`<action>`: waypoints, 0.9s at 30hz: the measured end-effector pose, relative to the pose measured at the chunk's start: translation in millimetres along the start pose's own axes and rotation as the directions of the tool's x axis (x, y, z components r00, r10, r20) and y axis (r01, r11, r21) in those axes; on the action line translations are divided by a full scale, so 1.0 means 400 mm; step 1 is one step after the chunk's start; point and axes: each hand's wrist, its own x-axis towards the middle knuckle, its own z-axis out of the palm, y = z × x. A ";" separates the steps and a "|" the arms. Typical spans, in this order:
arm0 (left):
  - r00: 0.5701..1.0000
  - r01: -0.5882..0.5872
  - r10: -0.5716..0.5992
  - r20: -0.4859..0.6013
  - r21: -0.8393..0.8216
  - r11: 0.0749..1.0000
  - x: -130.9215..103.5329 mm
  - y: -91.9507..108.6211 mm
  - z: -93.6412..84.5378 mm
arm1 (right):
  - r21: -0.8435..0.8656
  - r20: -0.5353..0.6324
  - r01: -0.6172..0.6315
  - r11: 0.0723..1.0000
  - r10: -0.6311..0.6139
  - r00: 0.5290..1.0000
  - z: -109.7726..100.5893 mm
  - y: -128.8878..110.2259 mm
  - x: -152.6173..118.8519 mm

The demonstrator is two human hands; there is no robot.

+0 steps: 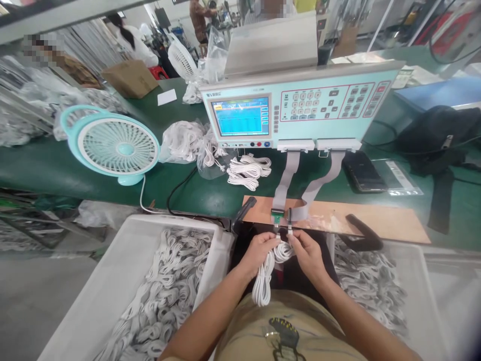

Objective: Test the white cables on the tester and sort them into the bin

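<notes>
Long green workbench (180, 188), grey floor (33, 301)

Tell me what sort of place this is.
Probably a factory workshop for making or testing cables: a tester with a screen, a bin of coiled white cables beside the bench, and other people further back.

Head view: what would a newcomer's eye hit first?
Probably the pale blue tester with its bright blue screen, at upper centre on the green bench. Next, the round turquoise fan to its left. Then the two hands at lower centre, holding a coiled white cable by its ends, between two bins of similar cables.
</notes>
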 end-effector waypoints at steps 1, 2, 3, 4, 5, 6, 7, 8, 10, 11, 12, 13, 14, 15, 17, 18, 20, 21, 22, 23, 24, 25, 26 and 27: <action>1.000 -0.016 0.016 0.005 0.026 1.000 0.002 0.002 -0.005 | 0.009 -0.002 0.000 1.000 0.000 1.000 0.001 -0.003 0.002; 0.999 -0.037 0.037 0.009 0.069 0.997 0.003 0.006 -0.009 | 0.017 -0.002 0.001 1.000 -0.001 1.000 0.002 -0.004 0.004; 0.998 -0.064 0.062 0.017 0.127 0.990 0.004 0.011 -0.013 | 0.024 -0.002 -0.002 1.000 0.002 1.000 0.003 -0.005 0.005; 0.996 -0.093 0.089 0.029 0.192 0.977 0.004 0.018 -0.017 | 0.035 -0.002 -0.009 0.999 0.009 1.000 0.003 -0.005 0.005; 0.993 -0.118 0.110 0.044 0.254 0.960 0.003 0.026 -0.020 | 0.051 0.001 -0.021 0.998 0.021 1.000 0.003 -0.006 0.005; 0.990 -0.136 0.122 0.063 0.304 0.943 0.002 0.035 -0.022 | 0.074 0.006 -0.040 0.996 0.040 0.999 0.003 -0.007 0.005; 0.989 -0.144 0.123 0.084 0.337 0.931 0.001 0.044 -0.024 | 0.103 0.016 -0.068 0.992 0.067 0.998 0.002 -0.008 0.006; 0.988 -0.141 0.110 0.105 0.354 0.924 0.001 0.053 -0.025 | 0.137 0.028 -0.104 0.985 0.101 0.995 0.002 -0.012 0.006; 0.987 -0.119 0.071 0.145 0.362 0.925 0.002 0.068 -0.027 | 0.211 0.048 -0.188 0.959 0.182 0.982 0.003 -0.022 0.008; 0.986 -0.109 0.054 0.158 0.362 0.926 0.003 0.074 -0.027 | 0.245 0.051 -0.225 0.943 0.219 0.974 0.004 -0.029 0.010; 0.986 -0.100 0.045 0.159 0.358 0.928 0.005 0.079 -0.028 | 0.273 0.049 -0.253 0.928 0.250 0.967 0.005 -0.035 0.013; 0.988 -0.092 0.041 0.150 0.351 0.932 0.006 0.084 -0.028 | 0.295 0.040 -0.271 0.916 0.271 0.962 0.007 -0.041 0.015; 0.990 -0.079 0.034 0.137 0.339 0.937 0.007 0.090 -0.028 | 0.310 0.028 -0.279 0.909 0.285 0.958 0.008 -0.046 0.018; 0.992 -0.061 0.022 0.122 0.322 0.945 0.007 0.097 -0.028 | 0.318 0.015 -0.282 0.905 0.293 0.956 0.010 -0.050 0.021; 0.993 -0.021 -0.014 0.116 0.298 0.954 0.003 0.116 -0.030 | 0.323 -0.001 -0.286 0.902 0.302 0.953 0.012 -0.052 0.025; 0.990 -0.007 -0.036 0.136 0.305 0.952 0.000 0.126 -0.031 | 0.324 -0.001 -0.288 0.901 0.305 0.952 0.013 -0.051 0.026; 0.977 -0.001 -0.076 0.201 0.357 0.934 -0.006 0.144 -0.034 | 0.321 0.011 -0.296 0.899 0.309 0.951 0.013 -0.047 0.027; 0.970 -0.012 -0.083 0.229 0.386 0.922 -0.007 0.148 -0.036 | 0.319 0.014 -0.297 0.900 0.309 0.951 0.012 -0.044 0.027; 0.966 -0.028 -0.079 0.246 0.404 0.914 -0.006 0.148 -0.038 | 0.313 0.016 -0.295 0.903 0.306 0.952 0.012 -0.042 0.026; 0.968 -0.045 -0.060 0.244 0.404 0.913 -0.004 0.142 -0.039 | 0.304 0.014 -0.291 0.907 0.301 0.953 0.012 -0.040 0.026; 0.974 -0.064 -0.027 0.223 0.390 0.919 0.000 0.131 -0.039 | 0.295 0.010 -0.285 0.912 0.295 0.955 0.012 -0.039 0.025; 0.983 -0.080 0.012 0.185 0.363 0.928 0.005 0.117 -0.038 | 0.284 0.005 -0.278 0.917 0.289 0.957 0.012 -0.039 0.024; 0.989 -0.090 0.045 0.143 0.330 0.940 0.010 0.100 -0.036 | 0.275 0.001 -0.275 0.921 0.285 0.958 0.012 -0.038 0.024; 0.993 -0.094 0.067 0.101 0.297 0.950 0.015 0.083 -0.034 | 0.270 -0.001 -0.275 0.923 0.286 0.958 0.012 -0.038 0.023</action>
